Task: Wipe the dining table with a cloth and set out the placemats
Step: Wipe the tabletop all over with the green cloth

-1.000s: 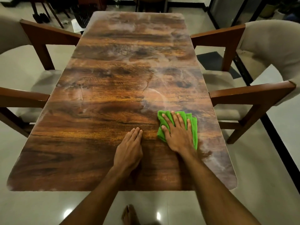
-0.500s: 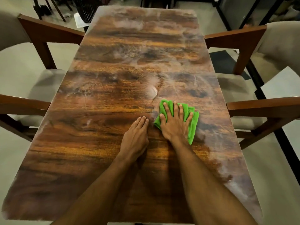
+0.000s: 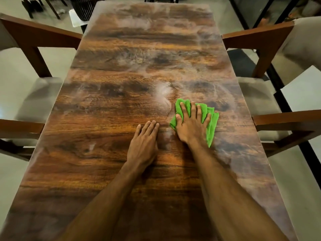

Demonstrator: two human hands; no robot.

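Now the right hand point(image 3: 191, 126) is seen pressed flat on the green cloth point(image 3: 213, 126), fingers spread wide and the thumb laid along the cloth's left fold. The cloth is bunched under the palm and is kept right of the table's middle line, its green edge showing past the little finger. Just beside it, the left hand point(image 3: 143, 145) is planted palm-down on bare wood, fingers pressed together and pointed up the table. A pale smear point(image 3: 163, 94) is found just beyond the cloth's far left corner, and cloudy film is spread over the far half and down the right side. The table point(image 3: 97, 171) is stretched long and narrow ahead; its right edge is near the cloth, its left edge well apart from both hands. Wide bare wood is left open ahead and to the left. Both long edges are crowded by wooden armrests: a near left chair point(image 3: 19, 127), a near right chair point(image 3: 286, 119), and two more further up. Pale floor point(image 3: 295, 185) is seen between them.
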